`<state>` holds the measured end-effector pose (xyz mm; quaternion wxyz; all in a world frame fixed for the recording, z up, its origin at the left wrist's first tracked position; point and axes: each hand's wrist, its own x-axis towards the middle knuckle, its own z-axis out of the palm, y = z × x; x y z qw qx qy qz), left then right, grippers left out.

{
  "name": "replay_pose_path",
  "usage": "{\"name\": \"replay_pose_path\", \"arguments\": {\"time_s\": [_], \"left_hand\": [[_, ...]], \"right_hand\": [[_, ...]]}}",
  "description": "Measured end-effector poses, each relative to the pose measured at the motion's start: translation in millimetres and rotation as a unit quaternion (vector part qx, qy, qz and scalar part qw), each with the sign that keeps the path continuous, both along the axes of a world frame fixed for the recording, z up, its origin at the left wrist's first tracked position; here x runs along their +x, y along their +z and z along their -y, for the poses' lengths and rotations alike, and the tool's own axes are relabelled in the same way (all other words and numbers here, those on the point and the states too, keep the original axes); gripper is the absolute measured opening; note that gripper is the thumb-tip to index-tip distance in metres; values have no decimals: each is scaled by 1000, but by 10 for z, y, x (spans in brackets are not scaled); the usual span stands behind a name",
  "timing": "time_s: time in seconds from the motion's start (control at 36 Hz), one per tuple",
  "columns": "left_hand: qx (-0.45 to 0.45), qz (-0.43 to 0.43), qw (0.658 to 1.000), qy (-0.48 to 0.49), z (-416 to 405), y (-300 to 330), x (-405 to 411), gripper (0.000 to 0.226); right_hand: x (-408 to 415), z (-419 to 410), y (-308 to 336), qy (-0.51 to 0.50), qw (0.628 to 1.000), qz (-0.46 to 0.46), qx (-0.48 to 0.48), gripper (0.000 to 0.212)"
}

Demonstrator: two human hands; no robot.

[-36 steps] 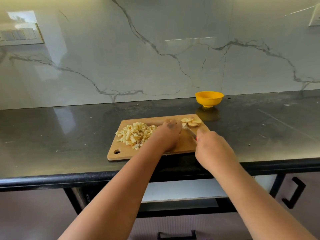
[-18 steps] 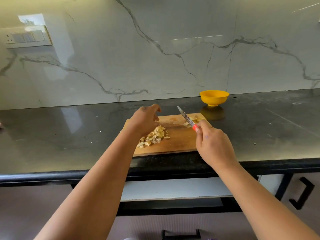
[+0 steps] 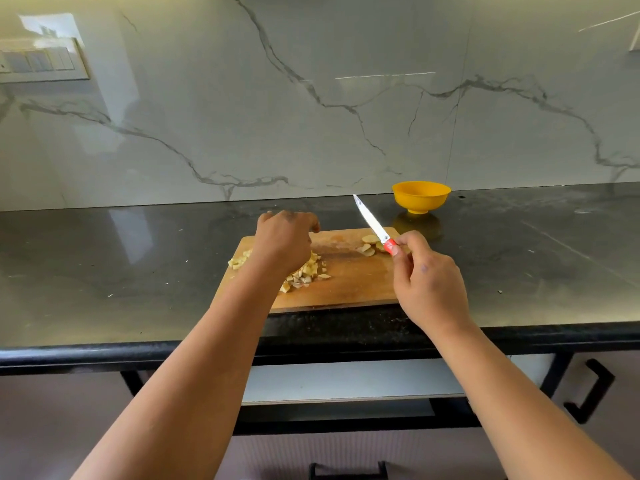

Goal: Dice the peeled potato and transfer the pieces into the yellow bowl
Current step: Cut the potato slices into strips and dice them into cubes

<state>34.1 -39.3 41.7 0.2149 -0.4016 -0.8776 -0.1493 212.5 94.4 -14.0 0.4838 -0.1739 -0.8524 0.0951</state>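
A wooden cutting board (image 3: 349,285) lies on the black counter. A heap of diced potato (image 3: 306,273) sits on its left half, partly hidden under my left hand (image 3: 284,242), whose fingers are curled over the heap. Whether they hold any pieces is hidden. A few potato slices (image 3: 367,244) lie at the board's far right corner. My right hand (image 3: 427,280) grips the red handle of a small knife (image 3: 372,221), its blade lifted and pointing up and to the left. The yellow bowl (image 3: 420,196) stands beyond the board at the right and looks empty.
The black counter (image 3: 121,271) runs across the view, with a marble wall behind it. A switch plate (image 3: 41,62) is on the wall at the upper left. Drawer handles (image 3: 592,393) show below the counter edge.
My left hand went from the board's middle to the diced heap on the left. My right hand lifted the knife off the board, blade now raised. The view has shifted slightly.
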Motion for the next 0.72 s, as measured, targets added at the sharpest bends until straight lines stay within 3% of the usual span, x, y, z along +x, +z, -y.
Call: {"name": "replay_pose_path", "arguments": {"time_s": [0.14, 0.28, 0.42, 0.5, 0.72], "left_hand": [[6, 4, 1000, 15, -8, 77, -7, 25], [-111, 66, 992, 0, -163, 192, 141, 59], [-150, 82, 982, -85, -551, 112, 131, 48], [-146, 139, 972, -125, -800, 82, 59, 46], [-223, 249, 930, -153, -1195, 71, -174, 51]], "right_hand": [[-13, -6, -16, 10, 1000, -7, -3, 14], [-59, -64, -51, 34, 994, -56, -84, 19], [-72, -131, -61, 46, 974, -79, -209, 28], [-66, -147, -39, 53, 957, -85, -273, 28], [-68, -162, -26, 56, 951, -82, -292, 29]]}}
